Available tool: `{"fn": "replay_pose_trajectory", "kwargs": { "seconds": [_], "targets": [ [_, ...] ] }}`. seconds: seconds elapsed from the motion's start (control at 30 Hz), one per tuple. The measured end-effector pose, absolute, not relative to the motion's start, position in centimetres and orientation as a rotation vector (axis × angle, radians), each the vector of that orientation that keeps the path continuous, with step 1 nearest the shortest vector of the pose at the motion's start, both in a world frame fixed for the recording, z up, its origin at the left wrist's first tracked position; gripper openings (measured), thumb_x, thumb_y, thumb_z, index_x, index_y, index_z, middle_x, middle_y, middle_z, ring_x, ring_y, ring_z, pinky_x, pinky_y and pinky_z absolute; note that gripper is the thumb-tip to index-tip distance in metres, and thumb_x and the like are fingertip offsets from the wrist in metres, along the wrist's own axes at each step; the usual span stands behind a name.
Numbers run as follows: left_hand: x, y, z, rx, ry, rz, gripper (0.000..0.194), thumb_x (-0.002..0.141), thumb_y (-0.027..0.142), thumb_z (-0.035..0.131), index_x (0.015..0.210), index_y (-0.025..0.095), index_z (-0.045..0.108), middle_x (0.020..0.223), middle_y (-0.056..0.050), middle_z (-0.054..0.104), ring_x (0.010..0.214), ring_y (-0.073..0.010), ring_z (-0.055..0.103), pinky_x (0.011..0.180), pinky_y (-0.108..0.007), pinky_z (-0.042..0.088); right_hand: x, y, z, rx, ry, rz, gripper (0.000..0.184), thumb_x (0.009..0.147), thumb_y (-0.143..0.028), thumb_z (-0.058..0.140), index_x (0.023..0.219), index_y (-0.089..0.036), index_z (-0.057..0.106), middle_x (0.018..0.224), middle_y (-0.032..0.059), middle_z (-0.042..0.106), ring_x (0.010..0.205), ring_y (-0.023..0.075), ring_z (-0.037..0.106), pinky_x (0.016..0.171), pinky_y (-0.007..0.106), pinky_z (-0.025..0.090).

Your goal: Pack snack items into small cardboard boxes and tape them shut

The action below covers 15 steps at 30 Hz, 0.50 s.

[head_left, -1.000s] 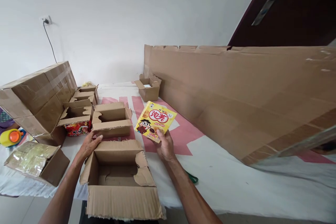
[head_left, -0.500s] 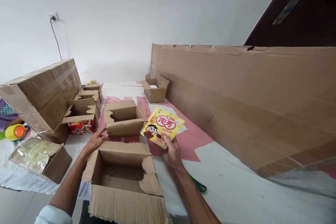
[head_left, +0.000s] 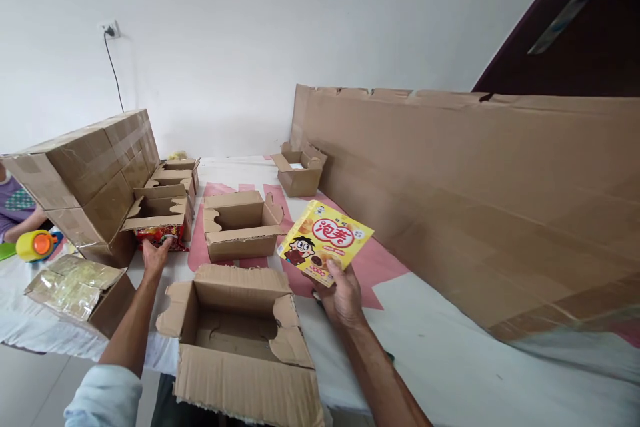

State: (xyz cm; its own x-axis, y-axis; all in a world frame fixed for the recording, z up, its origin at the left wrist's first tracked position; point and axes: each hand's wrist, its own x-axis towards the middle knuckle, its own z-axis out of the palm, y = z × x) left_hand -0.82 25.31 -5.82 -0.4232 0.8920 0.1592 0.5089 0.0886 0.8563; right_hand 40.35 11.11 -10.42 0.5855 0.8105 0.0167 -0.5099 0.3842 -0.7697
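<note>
Right hand (head_left: 345,293): yours is closed on one lower corner of the yellow box, thumb across the printed front, fingers mostly hidden behind.
Yellow box (head_left: 325,240): held up over the table, right of the middle carton; tilted, front towards you, red lettering and a cartoon figure in view.
Left hand (head_left: 157,257): your arm is stretched out, thumb and fingers spread against the red packet; cannot tell whether you have a grip on it.
Red packet (head_left: 161,233): just below the front flap of the left carton (head_left: 163,221), partly covered by your fingers.
Near carton (head_left: 245,380): directly before you, between your forearms, top open, ragged front flap folded out towards you.
Middle carton (head_left: 245,247): just beyond the near one, also open-topped.
Back carton (head_left: 300,183): small, flaps up, something white inside, next to the tall cardboard panel (head_left: 440,213).
Left edge: taped box (head_left: 75,287) near your left forearm; stacked cartons (head_left: 83,167) behind it.
Far left: yellow toy (head_left: 31,247) with an orange end; another person's purple sleeve (head_left: 13,232) near it.
</note>
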Motion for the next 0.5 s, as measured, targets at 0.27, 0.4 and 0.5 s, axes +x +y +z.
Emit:
{"fn": "replay_pose_trajectory", "kwargs": {
  "seconds": [0.27, 0.4, 0.5],
  "targets": [
    [-0.1, 26.8, -4.7, 1.192, 2.245, 1.222, 0.093, 0.076, 0.047, 0.094, 0.149, 0.015, 0.046, 0.145, -0.024, 0.061, 0.136, -0.0424, 0.060, 0.110, -0.057, 0.050, 40.5, 11.8, -10.9, -0.808, -0.397, 0.859, 0.059, 0.069, -0.048, 0.093, 0.119, -0.026, 0.071, 0.112, 0.0053, 0.081, 0.084, 0.0219, 0.078, 0.064, 0.032, 0.066],
    [0.9, 25.9, -5.3, 1.288, 2.225, 1.193, 0.110, 0.071, 0.053, 0.095, 0.157, 0.020, 0.035, 0.154, -0.024, 0.052, 0.143, -0.0440, 0.053, 0.112, -0.052, 0.047, 40.6, 12.3, -11.9, -0.802, -0.406, 0.879, 0.056, 0.070, -0.047, 0.093, 0.118, -0.027, 0.072, 0.114, 0.0043, 0.081, 0.088, 0.0238, 0.079, 0.072, 0.038, 0.068],
    [1.5, 26.4, -5.5, 1.302, 2.248, 1.177, 0.110, 0.076, 0.053, 0.090, 0.160, 0.012, 0.031, 0.153, -0.029, 0.048, 0.140, -0.0469, 0.055, 0.111, -0.052, 0.047, 40.7, 12.5, -12.8, -0.809, -0.373, 0.897, 0.053, 0.069, -0.046, 0.094, 0.113, -0.027, 0.073, 0.112, 0.0029, 0.082, 0.089, 0.0236, 0.079, 0.074, 0.038, 0.068]
  ]
}}
